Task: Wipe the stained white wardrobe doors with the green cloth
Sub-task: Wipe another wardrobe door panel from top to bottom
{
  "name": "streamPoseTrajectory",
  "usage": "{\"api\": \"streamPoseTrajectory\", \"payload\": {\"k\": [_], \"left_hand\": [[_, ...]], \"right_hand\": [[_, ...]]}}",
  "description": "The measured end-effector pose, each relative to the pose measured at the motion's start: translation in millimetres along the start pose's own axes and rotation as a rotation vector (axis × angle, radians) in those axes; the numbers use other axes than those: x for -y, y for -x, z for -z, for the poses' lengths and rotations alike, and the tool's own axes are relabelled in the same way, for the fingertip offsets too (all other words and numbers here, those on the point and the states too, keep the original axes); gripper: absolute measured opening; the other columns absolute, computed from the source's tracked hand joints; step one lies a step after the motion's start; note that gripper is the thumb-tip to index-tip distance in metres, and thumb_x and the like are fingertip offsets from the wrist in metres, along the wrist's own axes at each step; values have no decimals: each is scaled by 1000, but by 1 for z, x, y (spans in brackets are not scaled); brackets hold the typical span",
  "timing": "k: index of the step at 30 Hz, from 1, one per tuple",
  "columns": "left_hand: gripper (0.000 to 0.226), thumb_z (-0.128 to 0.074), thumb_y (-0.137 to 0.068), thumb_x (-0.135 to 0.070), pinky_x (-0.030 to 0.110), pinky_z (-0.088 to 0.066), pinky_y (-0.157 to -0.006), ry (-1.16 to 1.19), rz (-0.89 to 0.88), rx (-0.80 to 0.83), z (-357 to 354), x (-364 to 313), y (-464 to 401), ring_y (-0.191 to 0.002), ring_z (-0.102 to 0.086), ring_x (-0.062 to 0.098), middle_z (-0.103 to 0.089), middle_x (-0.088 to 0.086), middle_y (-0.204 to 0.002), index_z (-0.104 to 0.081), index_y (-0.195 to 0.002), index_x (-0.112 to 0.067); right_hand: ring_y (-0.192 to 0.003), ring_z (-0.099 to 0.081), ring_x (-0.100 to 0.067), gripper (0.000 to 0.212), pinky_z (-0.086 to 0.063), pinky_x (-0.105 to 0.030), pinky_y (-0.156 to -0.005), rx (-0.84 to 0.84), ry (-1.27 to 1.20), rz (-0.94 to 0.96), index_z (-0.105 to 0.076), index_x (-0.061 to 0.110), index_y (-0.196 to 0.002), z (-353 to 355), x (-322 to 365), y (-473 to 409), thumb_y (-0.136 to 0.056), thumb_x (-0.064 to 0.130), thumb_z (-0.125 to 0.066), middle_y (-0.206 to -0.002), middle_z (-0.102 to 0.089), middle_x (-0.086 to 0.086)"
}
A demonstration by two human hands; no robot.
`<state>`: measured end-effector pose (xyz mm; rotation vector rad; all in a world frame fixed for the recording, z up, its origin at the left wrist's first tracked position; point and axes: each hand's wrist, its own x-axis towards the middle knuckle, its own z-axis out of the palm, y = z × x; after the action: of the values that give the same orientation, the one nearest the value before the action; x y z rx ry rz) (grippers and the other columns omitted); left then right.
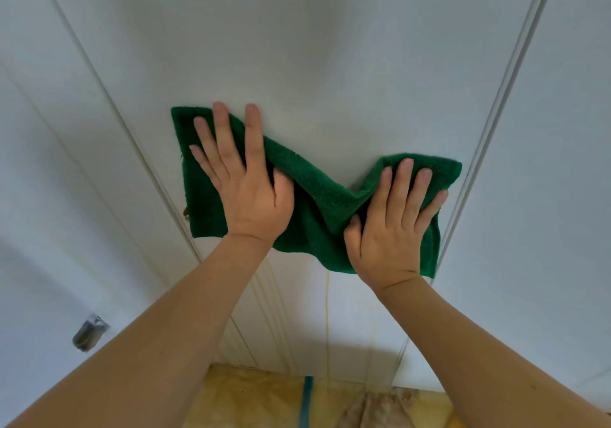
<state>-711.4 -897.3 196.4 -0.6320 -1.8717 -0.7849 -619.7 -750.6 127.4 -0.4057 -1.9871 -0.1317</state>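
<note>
Green cloth (317, 196) lies spread against the middle wardrobe door (330, 64), roughly mid-panel, reaching from the door's left edge seam almost to its right edge moulding. The cloth is not flat: a thick fold sags diagonally between my two hands, with the upper left corner higher than the upper right corner.

My left hand (244, 183) lies flat on the left part of the cloth, palm to the door, fingers straight and fanned apart, pointing up. Two fingertips pass the cloth's top edge and touch bare door. The thumb side sits against the start of the fold; I cannot tell whether the thumb tucks under it.

My right hand (393, 222) lies flat on the right part of the cloth, lower than the left hand. Fingers straight, slightly spread, angled up and to the right, tips short of the cloth's top right corner. Thumb extended along the lower end of the fold. Neither hand curls round the cloth; both press it with open palms.

Both forearms bare, rising from the bottom corners of the view and converging toward the door.

Stains: thin yellowish drip lines (328, 312) run down the door below the cloth, toward the door's bottom edge. A metal door handle (89, 332) sits on the neighbouring door at lower left. Yellowish floor (251, 398) shows beneath the doors.
</note>
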Motion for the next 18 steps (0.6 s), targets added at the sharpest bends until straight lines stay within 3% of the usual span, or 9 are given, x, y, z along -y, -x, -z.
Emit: {"api": "streamPoseTrajectory", "payload": {"k": [3,5,7,10,12,14,16,18], "left_hand": [[66,-53,-97,-22,57,2,-124,61,-64,65,13,18,2,-150,-5,50,-14,26,-162,-23,-155,-14],[67,-55,-100,-21,58,-5,-125,124,-30,43,19,27,1,-151,-8,47,-13,24,-163,-19,-155,-10],[73,-57,-100,-18,58,-8,-125,184,75,6,23,32,-3,-153,-7,44,-10,26,-164,-14,-157,-3],[78,-62,-98,-16,56,-12,-125,272,165,-47,23,33,-10,-155,-8,39,-10,23,-164,-9,-155,-5],[75,-66,-95,-14,55,-19,-124,343,173,-109,20,35,-10,-154,-14,35,-13,25,-163,-17,-151,1],[63,-69,-93,-12,43,-26,-122,398,175,-167,14,36,-11,-151,-21,19,-18,28,-160,-30,-138,11],[47,-69,-94,-16,32,-25,-119,407,183,-220,8,37,-9,-147,-20,6,-22,24,-159,-38,-120,8],[37,-67,-95,-21,31,-26,-118,388,184,-259,1,38,-6,-146,-19,5,-25,19,-159,-43,-110,4]], "right_hand": [[-149,0,-37,65,8,-59,-118,-17,-50,35,-20,-1,-151,3,17,-16,-97,33,-31,-157,-13,-18],[-149,3,-31,61,11,-55,-118,-15,-77,97,-18,3,-152,6,27,-30,-100,35,-21,-158,-13,-13],[-148,-2,-29,60,12,-54,-118,-34,-74,171,-16,6,-153,8,34,-45,-103,38,-15,-158,-15,-11],[-147,-14,-32,62,9,-54,-119,-82,-53,285,-14,7,-155,8,39,-60,-104,41,-25,-159,-23,-10],[-146,-15,-32,62,9,-54,-119,-93,-55,344,-9,8,-154,8,40,-64,-104,41,-24,-160,-22,-9],[-147,-13,-31,62,8,-54,-118,-95,-36,342,-10,8,-155,10,41,-66,-104,39,-26,-162,-21,-9],[-149,-14,-31,61,6,-54,-119,-118,-12,329,-21,7,-156,10,43,-64,-103,37,-30,-163,-22,-9],[-150,-15,-31,59,5,-54,-119,-141,12,335,-27,5,-154,8,43,-61,-104,35,-31,-163,-19,-8]]}}
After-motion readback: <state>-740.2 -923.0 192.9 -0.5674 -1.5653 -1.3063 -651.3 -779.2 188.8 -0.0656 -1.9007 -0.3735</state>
